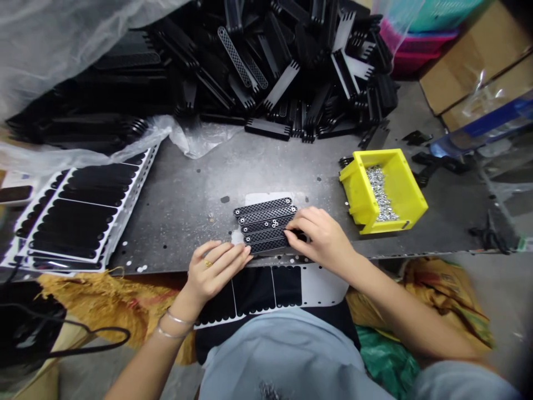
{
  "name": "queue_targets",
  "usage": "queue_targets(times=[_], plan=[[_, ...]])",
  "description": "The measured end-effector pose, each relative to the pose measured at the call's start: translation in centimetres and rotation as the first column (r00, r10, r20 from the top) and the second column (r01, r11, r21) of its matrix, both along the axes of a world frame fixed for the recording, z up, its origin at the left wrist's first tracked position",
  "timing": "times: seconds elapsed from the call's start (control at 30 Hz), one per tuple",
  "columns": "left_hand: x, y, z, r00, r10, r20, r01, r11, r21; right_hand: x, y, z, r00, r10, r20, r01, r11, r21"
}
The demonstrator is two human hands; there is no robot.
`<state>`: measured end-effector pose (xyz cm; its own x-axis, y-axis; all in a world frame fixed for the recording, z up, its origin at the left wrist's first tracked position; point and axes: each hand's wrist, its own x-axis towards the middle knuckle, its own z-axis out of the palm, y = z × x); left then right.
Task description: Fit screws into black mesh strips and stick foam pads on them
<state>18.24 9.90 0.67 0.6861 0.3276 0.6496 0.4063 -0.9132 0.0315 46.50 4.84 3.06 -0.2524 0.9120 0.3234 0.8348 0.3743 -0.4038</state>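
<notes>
At far left, sheets of black pads on white backing (79,216) lie overlapping on the grey metal worktop (200,166), with a plastic film (83,150) bunched behind them. Next comes the left grip (212,269), spread flat with a ring on one finger; its fingertips (245,253) touch the near left corner of five black perforated strips (264,225), which lie side by side in a slightly fanned stack. A few small silver rings (275,223) sit on the middle strip. The right grip (318,239) curves over the strips' right ends, its fingertips (289,234) pressing on them; whether it pinches anything is hidden. Farther right stands a yellow plastic bin (385,191) holding small silver fasteners (378,191), and a heap of black combs (266,72) rises behind the worktop.
</notes>
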Motion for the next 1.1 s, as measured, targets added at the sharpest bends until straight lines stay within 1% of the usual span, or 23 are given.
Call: queue_targets(times=[0.13,0.23,0.33,0.4,0.53,0.6,0.67,0.73,0.8,0.9,0.97,1.03,1.1], plan=[[-0.1,0.2,-0.3,0.999,-0.038,-0.005,0.039,0.995,0.095,2.0,-2.7,0.8,0.986,0.045,0.162,-0.064,0.991,0.115],[-0.1,0.4,-0.2,0.998,-0.056,-0.011,0.057,0.992,0.11,2.6,-4.1,0.9,0.946,0.087,0.312,-0.153,0.969,0.195],[-0.1,0.8,0.2,0.997,-0.075,-0.012,0.076,0.995,0.067,2.4,-4.7,0.6,0.883,0.102,0.457,-0.216,0.955,0.203],[-0.1,1.1,0.2,0.995,-0.103,-0.016,0.103,0.993,0.059,2.5,-4.8,0.6,0.856,0.126,0.501,-0.243,0.954,0.176],[-0.3,1.7,0.0,0.987,-0.162,-0.01,0.163,0.984,0.067,3.9,-3.8,1.1,0.852,0.251,0.46,-0.33,0.939,0.1],[-0.3,2.0,0.0,0.984,-0.176,-0.016,0.176,0.984,0.021,4.9,-3.0,1.4,0.829,0.34,0.445,-0.408,0.911,0.062],[-0.4,2.2,0.1,0.984,-0.177,-0.025,0.176,0.983,-0.048,5.7,-2.2,1.4,0.789,0.414,0.454,-0.479,0.877,0.033],[-0.4,2.3,0.2,0.986,-0.163,-0.021,0.161,0.982,-0.097,6.0,-1.6,1.2,0.773,0.441,0.456,-0.51,0.86,0.034],[-0.3,2.0,0.3,0.989,-0.149,-0.006,0.148,0.985,-0.088,6.0,-1.4,0.7,0.807,0.42,0.415,-0.492,0.867,0.08],[-0.3,1.5,0.2,0.989,-0.145,0.008,0.146,0.988,-0.047,5.5,-1.6,-0.1,0.888,0.352,0.295,-0.404,0.904,0.138],[-0.2,1.5,0.2,0.992,-0.124,0.006,0.124,0.989,-0.082,5.2,-1.9,-0.6,0.924,0.313,0.219,-0.346,0.928,0.134],[-0.1,1.8,0.2,0.994,-0.107,-0.016,0.104,0.986,-0.133,5.1,-2.1,-0.8,0.944,0.292,0.152,-0.31,0.943,0.12],[-0.1,2.4,0.3,0.992,-0.122,-0.031,0.117,0.983,-0.143,5.1,-2.2,-0.9,0.954,0.283,0.101,-0.293,0.95,0.105]])
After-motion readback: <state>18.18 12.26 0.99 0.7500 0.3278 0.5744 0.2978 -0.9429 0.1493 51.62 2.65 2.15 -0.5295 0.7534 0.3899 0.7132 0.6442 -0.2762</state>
